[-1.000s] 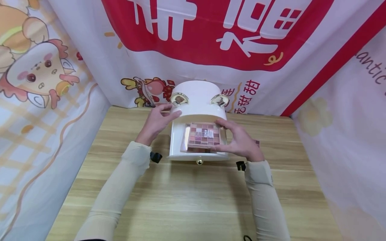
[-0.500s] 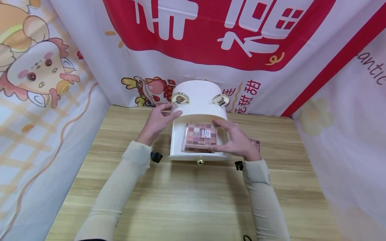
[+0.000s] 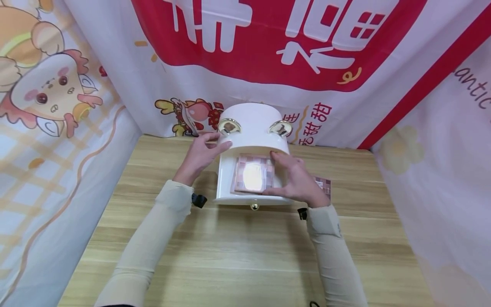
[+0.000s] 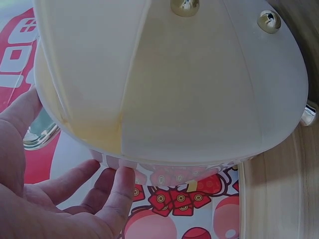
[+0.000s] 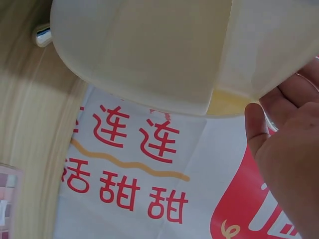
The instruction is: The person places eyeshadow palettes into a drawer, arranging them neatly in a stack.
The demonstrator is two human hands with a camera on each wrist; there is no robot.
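A white rounded storage box (image 3: 253, 117) with gold-rimmed round knobs stands at the back of the table. Its lower drawer (image 3: 226, 172) is pulled out. An eyeshadow palette (image 3: 242, 170) with a checkered pink and brown lid lies in the drawer, and glare covers its middle. My right hand (image 3: 301, 181) holds the palette by its right edge, fingers at the far corner and thumb at the near one. My left hand (image 3: 197, 157) rests against the box's left side, its thumb on the front above the drawer. In the left wrist view, the fingertips (image 4: 122, 174) touch the box's side.
Another checkered palette (image 3: 325, 185) lies on the wooden table (image 3: 238, 251), partly behind my right hand. Printed curtains (image 3: 318, 102) hang close behind the box and on both sides. A black cord loop (image 3: 314, 303) shows at the front edge.
My right hand has brought the palette slightly left and down into the drawer. Glare now covers its lettering. My left hand stays where it was.
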